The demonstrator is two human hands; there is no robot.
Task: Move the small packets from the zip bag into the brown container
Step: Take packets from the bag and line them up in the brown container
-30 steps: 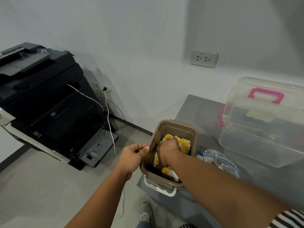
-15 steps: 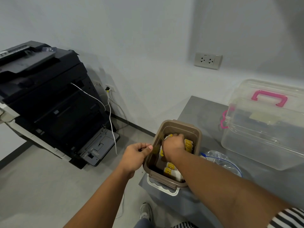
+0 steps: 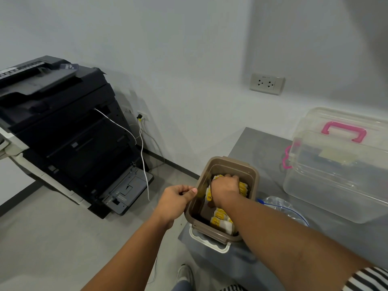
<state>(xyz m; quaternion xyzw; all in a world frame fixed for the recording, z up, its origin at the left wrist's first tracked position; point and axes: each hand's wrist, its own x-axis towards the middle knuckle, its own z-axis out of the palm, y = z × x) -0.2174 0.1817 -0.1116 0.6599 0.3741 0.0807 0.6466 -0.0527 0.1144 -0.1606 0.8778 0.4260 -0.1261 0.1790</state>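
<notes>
The brown container stands at the near left corner of the grey table, with several yellow and white packets inside. My left hand grips the container's left rim, thumb over the edge. My right hand is down inside the container, its fingers curled over a bunch of packets at the far end. The clear zip bag, with its blue seal line, lies crumpled just right of the container, partly hidden by my right forearm.
A large clear storage box with a pink handle takes up the table's far right. A white lid lies under the container's near end. A black copier stands on the floor to the left, with a white cable hanging.
My right hand has slid from the middle of the container toward its far end, staying on the packets. My left hand keeps its hold on the rim.
</notes>
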